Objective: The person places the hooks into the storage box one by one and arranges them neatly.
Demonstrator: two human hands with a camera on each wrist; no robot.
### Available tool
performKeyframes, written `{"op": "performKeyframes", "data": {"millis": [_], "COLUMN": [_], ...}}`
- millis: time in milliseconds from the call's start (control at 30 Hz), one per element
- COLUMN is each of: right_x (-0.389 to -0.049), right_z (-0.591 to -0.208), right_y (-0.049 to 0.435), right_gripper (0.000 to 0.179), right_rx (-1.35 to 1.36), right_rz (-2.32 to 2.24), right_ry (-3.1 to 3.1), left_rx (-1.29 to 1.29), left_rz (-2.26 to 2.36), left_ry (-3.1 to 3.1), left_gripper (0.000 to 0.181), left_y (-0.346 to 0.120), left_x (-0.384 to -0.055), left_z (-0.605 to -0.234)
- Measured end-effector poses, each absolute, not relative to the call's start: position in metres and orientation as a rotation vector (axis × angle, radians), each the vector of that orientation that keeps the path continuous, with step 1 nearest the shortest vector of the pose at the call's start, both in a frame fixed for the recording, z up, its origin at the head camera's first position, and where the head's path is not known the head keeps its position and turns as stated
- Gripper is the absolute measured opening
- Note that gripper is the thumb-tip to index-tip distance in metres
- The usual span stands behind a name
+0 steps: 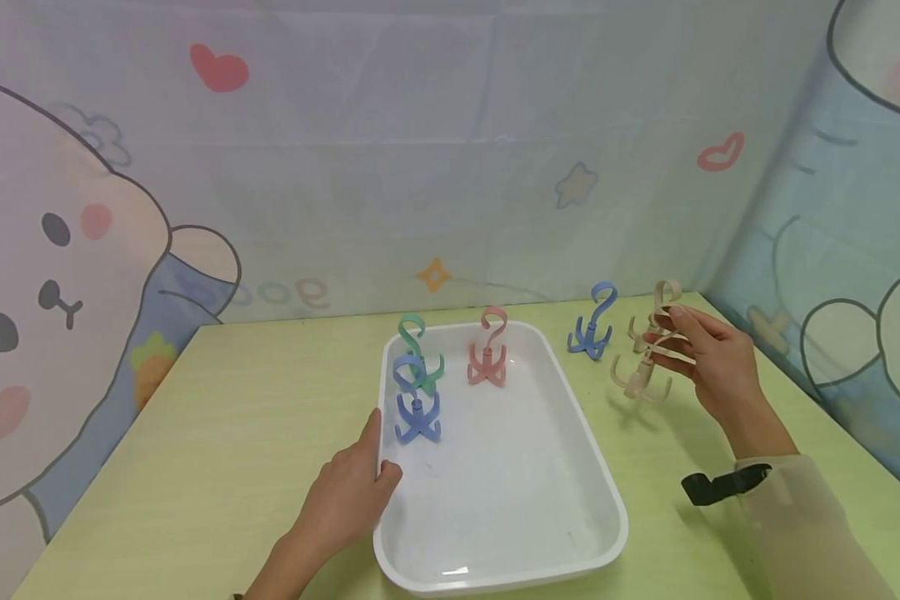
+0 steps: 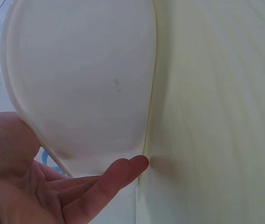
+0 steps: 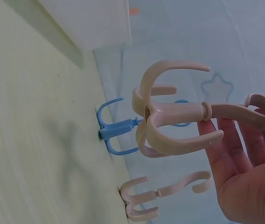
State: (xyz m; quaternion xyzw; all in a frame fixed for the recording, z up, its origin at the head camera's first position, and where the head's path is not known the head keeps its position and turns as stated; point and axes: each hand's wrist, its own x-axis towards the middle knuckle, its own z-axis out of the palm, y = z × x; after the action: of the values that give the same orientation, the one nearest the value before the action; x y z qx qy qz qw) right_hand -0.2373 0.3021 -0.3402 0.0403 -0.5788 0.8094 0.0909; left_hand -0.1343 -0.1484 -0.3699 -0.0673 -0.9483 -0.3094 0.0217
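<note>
My right hand (image 1: 716, 367) pinches a beige four-pronged hanging hook (image 3: 181, 113) by its curved upper end. The hook hangs tilted above the table, right of the white tray (image 1: 510, 500), its shadow on the tabletop below. Behind it a second beige hook (image 3: 144, 198) stands on the table, partly covered by my fingers in the head view. A blue hook (image 1: 589, 337) stands to its left. My left hand (image 1: 348, 492) grips the tray's left side, thumb over the rim and fingers outside. Inside the tray stand a green hook (image 1: 429, 379), a pink hook (image 1: 487, 367) and another blue hook (image 1: 417, 421).
The pale yellow-green table (image 1: 270, 400) extends on both sides of the tray. A patterned cloth (image 1: 390, 167) hangs along the back edge and down the sides. A black strap (image 1: 723, 485) sticks out from the right sleeve.
</note>
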Motion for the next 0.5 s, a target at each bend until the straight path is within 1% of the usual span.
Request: {"op": "performKeyframes", "data": {"millis": [500], "right_x": [-0.238], "right_z": [-0.329], "right_y": [0.278], "right_gripper": [0.024], "right_rx": [0.179], "right_rz": [2.4], "right_ry": [-1.758], "left_rx": [-0.202], "left_rz": [-0.973], "left_ry": [-2.939], "left_gripper": [0.075], "left_y": [-0.148], "left_x": [-0.134], "left_z": [-0.37]}}
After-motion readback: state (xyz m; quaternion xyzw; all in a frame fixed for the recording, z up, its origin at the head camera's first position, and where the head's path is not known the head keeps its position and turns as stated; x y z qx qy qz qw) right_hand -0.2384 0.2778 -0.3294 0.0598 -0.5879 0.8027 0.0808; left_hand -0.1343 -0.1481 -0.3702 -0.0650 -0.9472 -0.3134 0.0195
